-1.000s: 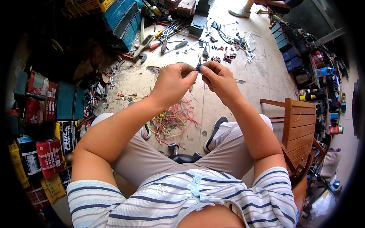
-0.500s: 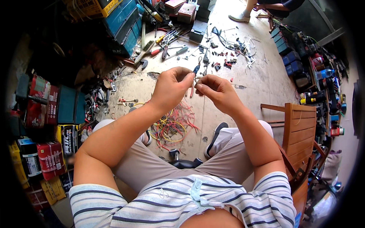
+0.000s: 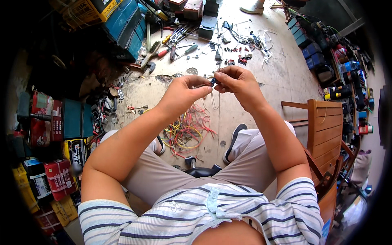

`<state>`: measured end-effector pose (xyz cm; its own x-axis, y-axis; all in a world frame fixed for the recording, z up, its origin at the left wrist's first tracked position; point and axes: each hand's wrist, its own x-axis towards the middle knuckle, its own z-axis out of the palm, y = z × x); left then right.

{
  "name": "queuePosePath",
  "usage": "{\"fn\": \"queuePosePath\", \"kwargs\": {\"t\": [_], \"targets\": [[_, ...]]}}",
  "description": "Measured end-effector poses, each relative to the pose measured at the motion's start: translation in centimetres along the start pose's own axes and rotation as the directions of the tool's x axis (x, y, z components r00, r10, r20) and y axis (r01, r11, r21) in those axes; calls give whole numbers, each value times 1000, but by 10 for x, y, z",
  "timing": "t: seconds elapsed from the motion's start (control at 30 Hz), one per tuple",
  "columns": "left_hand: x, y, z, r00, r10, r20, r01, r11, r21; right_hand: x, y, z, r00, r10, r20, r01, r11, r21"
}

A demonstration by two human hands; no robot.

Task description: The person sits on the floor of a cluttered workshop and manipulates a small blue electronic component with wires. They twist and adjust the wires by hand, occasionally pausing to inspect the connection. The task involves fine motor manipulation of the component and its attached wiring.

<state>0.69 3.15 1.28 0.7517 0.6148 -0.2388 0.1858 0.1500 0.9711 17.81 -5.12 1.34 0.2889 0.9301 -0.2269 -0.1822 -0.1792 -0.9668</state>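
Note:
Both my hands meet in front of me, above the floor. Between my left hand [image 3: 184, 90] and my right hand [image 3: 240, 85] is a small dark blue piece of what looks like braided cord [image 3: 213, 81]. The thumb and fingers of each hand are pinched on it, and they cover much of it. Thin pale strands [image 3: 214, 102] hang in a loop below the fingers. Under them on the floor lies a tangled heap of red and yellow wires [image 3: 183, 132].
Screwdrivers [image 3: 191, 49], a brush [image 3: 151, 54] and cut cable scraps [image 3: 255, 43] litter the floor ahead. Boxed batteries [image 3: 59, 175] are stacked at left. A wooden chair [image 3: 324, 130] stands close by my right arm, with crowded shelves [image 3: 345, 77] beyond.
My right hand has moved up, and its fingers have turned to pinch the blue cord piece beside my left fingers. The cord's upright looped end no longer shows, and pale strands now hang below.

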Motion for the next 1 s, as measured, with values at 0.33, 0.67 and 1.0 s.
{"fn": "queuePosePath", "kwargs": {"t": [0.33,0.67,1.0], "targets": [[-4,0,1,968,250,29,-236,861,450,-1,2,-6,997,15,77,-11,999,-51],[0,-10,-2,989,139,45,-145,977,157,-6,2,0,996,-44,81,45,999,-16],[-4,-9,1,982,155,110,-159,987,25,-11,1,-2,989,16,146,-26,997,66]]}}
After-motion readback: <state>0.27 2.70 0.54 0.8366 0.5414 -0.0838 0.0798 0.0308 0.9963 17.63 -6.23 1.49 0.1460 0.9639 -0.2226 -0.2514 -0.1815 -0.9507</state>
